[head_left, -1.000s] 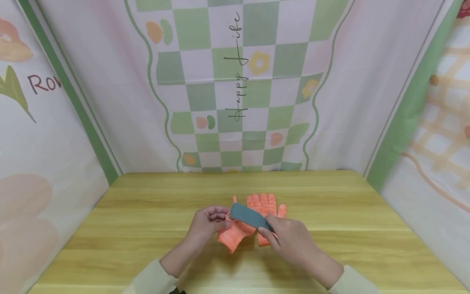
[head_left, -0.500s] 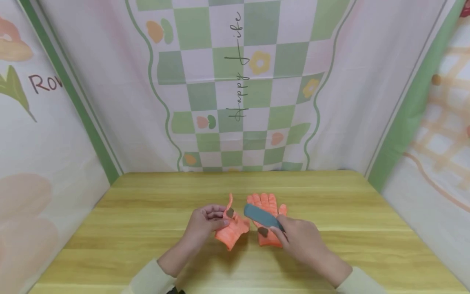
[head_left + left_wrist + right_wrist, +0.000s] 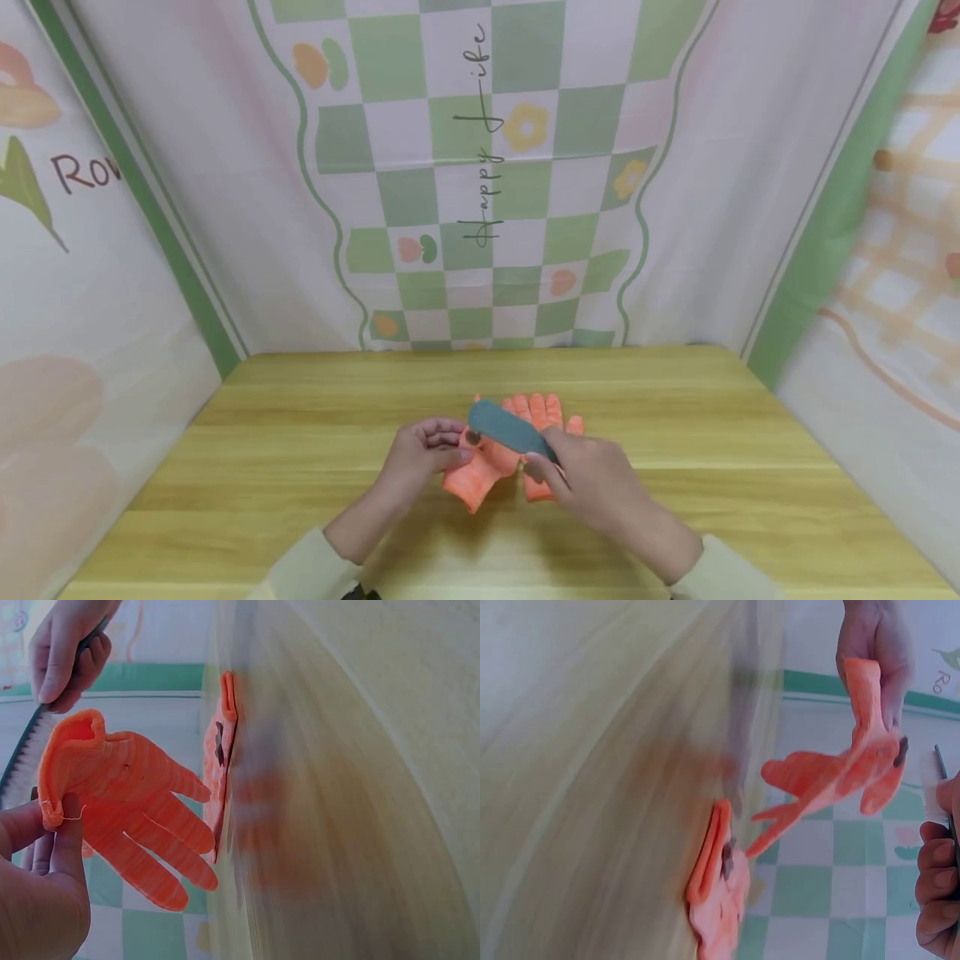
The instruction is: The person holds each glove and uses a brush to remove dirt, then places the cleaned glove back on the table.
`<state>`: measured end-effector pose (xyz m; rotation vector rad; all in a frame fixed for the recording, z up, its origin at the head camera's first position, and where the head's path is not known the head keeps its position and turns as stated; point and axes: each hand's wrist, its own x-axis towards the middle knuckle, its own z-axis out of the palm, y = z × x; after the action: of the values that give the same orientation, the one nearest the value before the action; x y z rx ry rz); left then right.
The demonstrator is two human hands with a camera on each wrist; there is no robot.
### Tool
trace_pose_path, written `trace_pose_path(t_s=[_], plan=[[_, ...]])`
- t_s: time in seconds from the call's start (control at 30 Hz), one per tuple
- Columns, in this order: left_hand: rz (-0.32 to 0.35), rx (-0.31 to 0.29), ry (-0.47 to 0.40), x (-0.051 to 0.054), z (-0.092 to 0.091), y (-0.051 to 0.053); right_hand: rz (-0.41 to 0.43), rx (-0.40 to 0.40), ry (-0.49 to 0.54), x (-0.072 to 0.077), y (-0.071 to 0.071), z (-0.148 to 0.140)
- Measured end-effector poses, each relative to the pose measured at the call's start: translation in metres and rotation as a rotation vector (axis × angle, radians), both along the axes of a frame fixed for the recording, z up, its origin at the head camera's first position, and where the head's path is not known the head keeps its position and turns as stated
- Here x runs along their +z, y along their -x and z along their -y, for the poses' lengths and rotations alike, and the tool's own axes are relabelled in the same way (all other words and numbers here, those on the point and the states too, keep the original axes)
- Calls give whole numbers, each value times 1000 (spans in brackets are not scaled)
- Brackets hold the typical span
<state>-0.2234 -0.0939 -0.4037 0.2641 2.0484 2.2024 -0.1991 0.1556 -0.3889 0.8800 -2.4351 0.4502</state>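
Note:
My left hand point(image 3: 420, 454) pinches an orange knitted glove point(image 3: 472, 483) near its cuff and holds it above the table. In the left wrist view the glove's fingers hang downward. A brown patch point(image 3: 901, 751) marks this glove in the right wrist view. My right hand point(image 3: 592, 479) grips a blue-grey brush point(image 3: 510, 429), its head slanting over the held glove. White bristles point(image 3: 26, 757) face the glove in the left wrist view; whether they touch it I cannot tell. A second orange glove point(image 3: 536, 408) lies flat behind the brush, partly covered by it and my right hand.
The wood-grain table point(image 3: 300, 417) carries the flat glove, which also has a brown patch point(image 3: 728, 859). Behind the table hangs a green-and-white checked curtain point(image 3: 517, 200). Printed cloth walls point(image 3: 75, 317) stand on both sides.
The brush first went right, away from the held glove, then came back left over it. The held glove swung left and back slightly. The flat glove stayed in place.

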Motion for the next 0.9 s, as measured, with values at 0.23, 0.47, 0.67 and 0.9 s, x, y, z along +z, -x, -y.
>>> trace_pose_path(t_s=[0.23,0.47,0.67,0.9], plan=[[17,4,-13,0,-1,-2,34,31,-37,-5,-1,8],[3,10,1,0,0,-2,14,31,-10,-11,1,3],[3,10,-1,1,-1,-1,17,22,-5,-14,3,-2],[1,17,0,1,-1,-3,46,-12,-21,-16,4,-7]])
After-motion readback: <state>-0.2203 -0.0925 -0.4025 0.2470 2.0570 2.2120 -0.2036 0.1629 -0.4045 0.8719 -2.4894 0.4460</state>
